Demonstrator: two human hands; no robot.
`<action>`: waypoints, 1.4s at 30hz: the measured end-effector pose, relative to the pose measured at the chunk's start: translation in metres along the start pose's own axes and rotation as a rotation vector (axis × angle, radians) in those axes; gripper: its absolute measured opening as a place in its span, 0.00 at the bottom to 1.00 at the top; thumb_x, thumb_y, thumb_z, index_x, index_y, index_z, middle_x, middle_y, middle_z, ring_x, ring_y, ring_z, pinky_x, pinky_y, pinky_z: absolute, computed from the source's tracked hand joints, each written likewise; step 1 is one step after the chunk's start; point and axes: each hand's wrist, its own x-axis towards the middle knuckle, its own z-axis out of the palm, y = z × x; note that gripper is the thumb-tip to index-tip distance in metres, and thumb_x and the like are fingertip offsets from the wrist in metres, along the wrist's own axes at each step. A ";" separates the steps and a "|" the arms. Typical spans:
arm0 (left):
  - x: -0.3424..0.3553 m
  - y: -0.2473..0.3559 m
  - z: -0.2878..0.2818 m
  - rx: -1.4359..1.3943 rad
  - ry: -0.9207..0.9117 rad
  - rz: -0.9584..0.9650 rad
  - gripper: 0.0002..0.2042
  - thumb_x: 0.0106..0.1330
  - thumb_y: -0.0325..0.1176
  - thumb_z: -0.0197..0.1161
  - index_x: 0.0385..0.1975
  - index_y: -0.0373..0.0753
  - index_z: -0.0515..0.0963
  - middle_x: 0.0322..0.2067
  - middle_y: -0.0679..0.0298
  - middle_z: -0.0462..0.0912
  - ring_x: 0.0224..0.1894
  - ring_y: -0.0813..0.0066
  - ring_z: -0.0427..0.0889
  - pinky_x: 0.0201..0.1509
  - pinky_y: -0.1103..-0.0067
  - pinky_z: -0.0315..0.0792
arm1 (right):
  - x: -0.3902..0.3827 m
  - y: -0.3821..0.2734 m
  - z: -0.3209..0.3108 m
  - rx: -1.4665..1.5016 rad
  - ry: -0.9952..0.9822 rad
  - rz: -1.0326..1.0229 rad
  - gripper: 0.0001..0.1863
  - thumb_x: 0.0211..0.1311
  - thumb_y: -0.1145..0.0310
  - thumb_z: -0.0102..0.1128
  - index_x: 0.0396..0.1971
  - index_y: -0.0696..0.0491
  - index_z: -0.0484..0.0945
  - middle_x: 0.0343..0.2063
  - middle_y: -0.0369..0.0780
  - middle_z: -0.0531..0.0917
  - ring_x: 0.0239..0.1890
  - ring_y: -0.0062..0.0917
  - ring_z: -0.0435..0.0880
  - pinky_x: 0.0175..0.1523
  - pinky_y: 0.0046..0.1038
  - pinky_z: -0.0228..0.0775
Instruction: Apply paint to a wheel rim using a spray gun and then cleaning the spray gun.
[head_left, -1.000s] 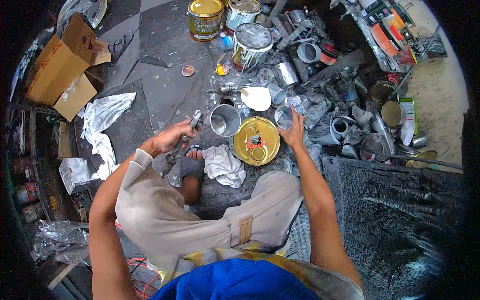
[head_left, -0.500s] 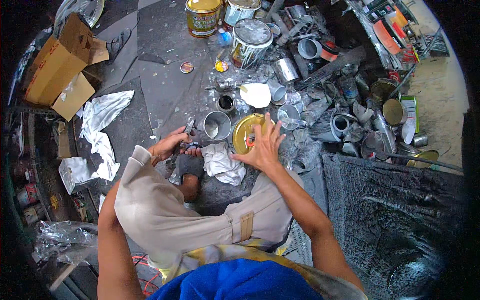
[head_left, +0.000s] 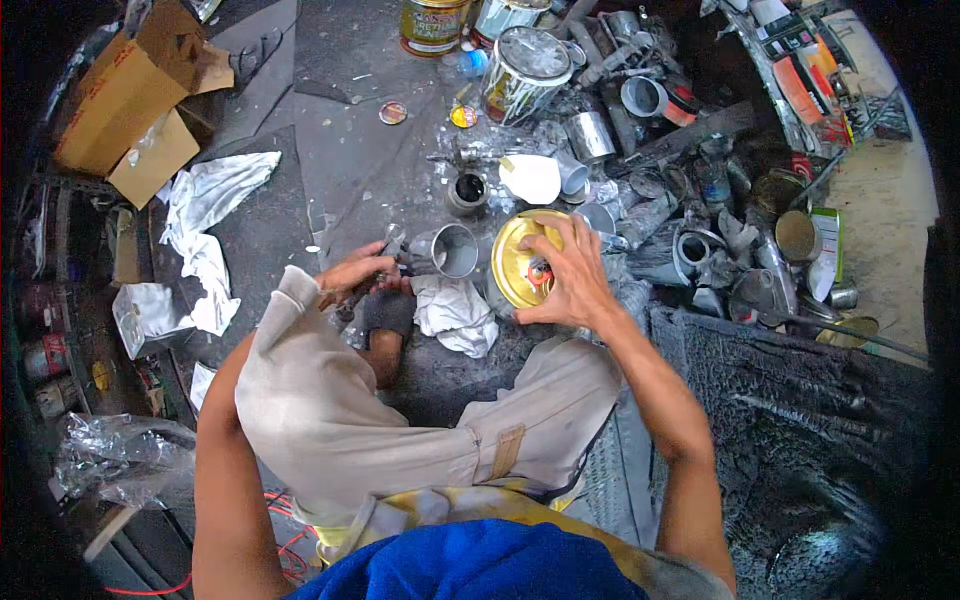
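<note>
My right hand (head_left: 575, 275) spans a round gold-topped paint can (head_left: 512, 262), fingers over the far rim and thumb at the near rim. An orange-and-white mark shows near the middle of its lid. To the left, my left hand (head_left: 352, 272) is closed around a grey metal tool (head_left: 394, 240) whose kind I cannot make out. Between the hands lie a metal cup (head_left: 457, 251), tipped toward me with grey residue inside, and a crumpled white cloth (head_left: 455, 315). Beyond them stands a small dark-filled pot (head_left: 467, 190).
Used tins, cups and tools crowd the right side. A paint-streaked can (head_left: 527, 75) and a gold can (head_left: 432, 28) stand farther off. At left are an open cardboard box (head_left: 120, 110) and a white rag (head_left: 205, 240). A dark, crusted sheet (head_left: 780, 440) covers the lower right.
My right hand has closed more firmly around the gold-topped can, which now sits slightly farther right. My left hand still holds the tool. The whole view has shifted a little.
</note>
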 end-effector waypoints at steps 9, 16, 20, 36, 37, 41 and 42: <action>0.033 0.022 0.037 -0.050 -0.162 0.012 0.22 0.61 0.38 0.69 0.53 0.39 0.74 0.36 0.67 0.79 0.28 0.82 0.76 0.26 0.82 0.70 | 0.036 -0.015 -0.055 -0.178 -0.646 -0.071 0.46 0.25 0.45 0.86 0.53 0.38 0.78 0.62 0.42 0.71 0.69 0.67 0.63 0.69 0.72 0.57; 0.050 0.031 0.066 0.227 -0.129 -0.097 0.37 0.55 0.48 0.72 0.62 0.33 0.73 0.40 0.61 0.82 0.31 0.79 0.78 0.29 0.79 0.72 | 0.051 -0.014 -0.060 -0.275 -0.897 -0.038 0.45 0.24 0.42 0.86 0.50 0.39 0.80 0.61 0.44 0.73 0.67 0.64 0.66 0.67 0.68 0.59; 0.064 0.022 0.077 0.296 -0.078 -0.052 0.54 0.51 0.53 0.74 0.74 0.24 0.60 0.43 0.57 0.83 0.30 0.73 0.78 0.32 0.75 0.73 | 0.055 -0.016 -0.060 -0.313 -1.015 -0.030 0.45 0.23 0.39 0.86 0.50 0.39 0.81 0.59 0.44 0.75 0.67 0.63 0.67 0.66 0.63 0.60; 0.088 -0.006 0.072 0.286 -0.150 0.037 0.53 0.58 0.51 0.76 0.75 0.23 0.56 0.43 0.55 0.86 0.38 0.70 0.82 0.36 0.74 0.76 | 0.056 -0.027 -0.050 -0.440 -1.203 -0.056 0.50 0.21 0.33 0.85 0.54 0.37 0.82 0.59 0.39 0.73 0.64 0.54 0.71 0.62 0.57 0.64; 0.087 -0.006 0.071 0.252 -0.132 0.021 0.53 0.57 0.50 0.76 0.75 0.23 0.56 0.43 0.54 0.86 0.38 0.70 0.82 0.37 0.74 0.76 | 0.057 -0.028 -0.051 -0.437 -1.204 -0.054 0.50 0.21 0.33 0.85 0.54 0.37 0.82 0.59 0.39 0.73 0.64 0.54 0.71 0.62 0.57 0.64; 0.083 0.000 0.070 0.201 -0.122 -0.007 0.52 0.56 0.47 0.77 0.74 0.22 0.57 0.42 0.55 0.86 0.38 0.69 0.83 0.39 0.75 0.77 | 0.059 -0.028 -0.053 -0.421 -1.239 -0.048 0.49 0.22 0.33 0.85 0.53 0.35 0.81 0.60 0.40 0.72 0.65 0.55 0.70 0.62 0.58 0.64; 0.082 0.002 0.070 0.194 -0.137 -0.012 0.52 0.56 0.47 0.77 0.74 0.22 0.57 0.42 0.55 0.86 0.38 0.69 0.83 0.39 0.75 0.77 | 0.059 -0.027 -0.053 -0.422 -1.232 -0.055 0.48 0.22 0.32 0.84 0.52 0.35 0.81 0.60 0.40 0.72 0.65 0.55 0.70 0.62 0.58 0.64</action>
